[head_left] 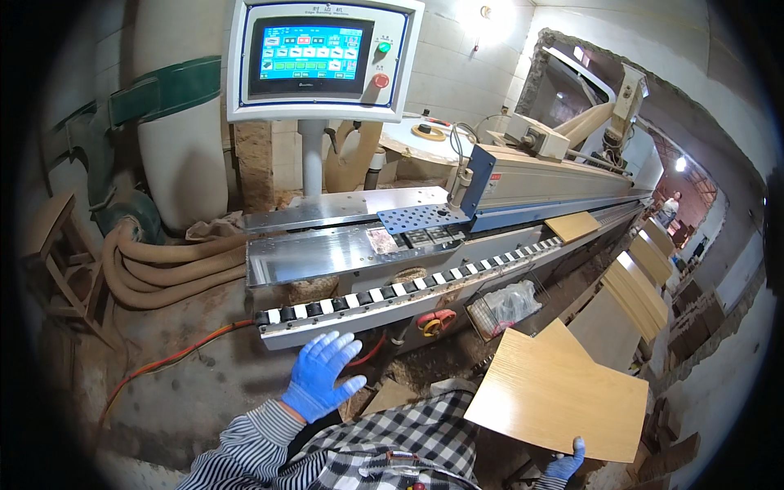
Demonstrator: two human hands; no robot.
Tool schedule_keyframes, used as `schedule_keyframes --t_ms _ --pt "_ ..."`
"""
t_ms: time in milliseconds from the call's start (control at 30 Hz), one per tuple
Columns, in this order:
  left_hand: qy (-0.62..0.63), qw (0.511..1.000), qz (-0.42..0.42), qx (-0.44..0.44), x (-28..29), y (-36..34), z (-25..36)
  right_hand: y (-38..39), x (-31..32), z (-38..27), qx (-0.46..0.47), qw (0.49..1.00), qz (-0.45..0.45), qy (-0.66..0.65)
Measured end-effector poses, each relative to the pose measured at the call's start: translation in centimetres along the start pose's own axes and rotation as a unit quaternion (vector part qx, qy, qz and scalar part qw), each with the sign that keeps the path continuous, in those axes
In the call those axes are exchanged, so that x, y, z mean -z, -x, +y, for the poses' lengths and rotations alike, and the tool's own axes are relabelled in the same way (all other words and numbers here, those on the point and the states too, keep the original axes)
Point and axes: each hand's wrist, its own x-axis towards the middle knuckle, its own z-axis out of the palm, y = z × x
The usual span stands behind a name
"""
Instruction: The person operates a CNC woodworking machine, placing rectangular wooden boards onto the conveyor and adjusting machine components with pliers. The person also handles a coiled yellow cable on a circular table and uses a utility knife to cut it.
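My left hand [322, 376], in a blue glove, is raised with its fingers spread and holds nothing. It is just in front of the near end of the roller rail [392, 291]. At the lower right my right hand [563, 464], also gloved, grips the near edge of a light wood-grain panel [555, 396]. The thumb lies on the panel's face, while the other fingers are mostly hidden. A corner of a second wood-grain board [563, 336] shows behind that panel. Another yellow board [572, 226] rests farther along the rail, beside the machine.
The edge-banding machine [555, 184] runs away to the right, with a metal table [318, 253] at its near end. A control screen [309, 55] stands above it. Hoses [163, 265] lie at left. Stacked panels [635, 294] and a distant person [670, 208] are at right.
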Motion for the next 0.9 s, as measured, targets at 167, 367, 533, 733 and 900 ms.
schedule_keyframes --t_ms 167,367,533,733,900 --pt "0.067 0.996 -0.052 -0.002 0.2 2.0 2.7 2.7 -6.5 1.3 -0.098 0.977 -0.181 -0.057" --pt "-0.036 0.993 -0.113 -0.028 0.8 2.6 4.0 9.3 -21.3 7.2 -0.168 0.939 -0.300 0.009" --pt "-0.113 0.992 0.013 0.049 2.5 6.0 -0.8 12.6 -29.6 12.1 -0.312 0.851 -0.422 0.006" --pt "-0.145 0.979 0.086 0.116 4.9 6.3 -4.8 15.0 -36.3 14.7 -0.403 0.802 -0.440 0.000" --pt "-0.152 0.968 0.101 0.174 4.9 4.4 -7.9 13.8 -36.3 15.0 -0.402 0.791 -0.451 -0.090"
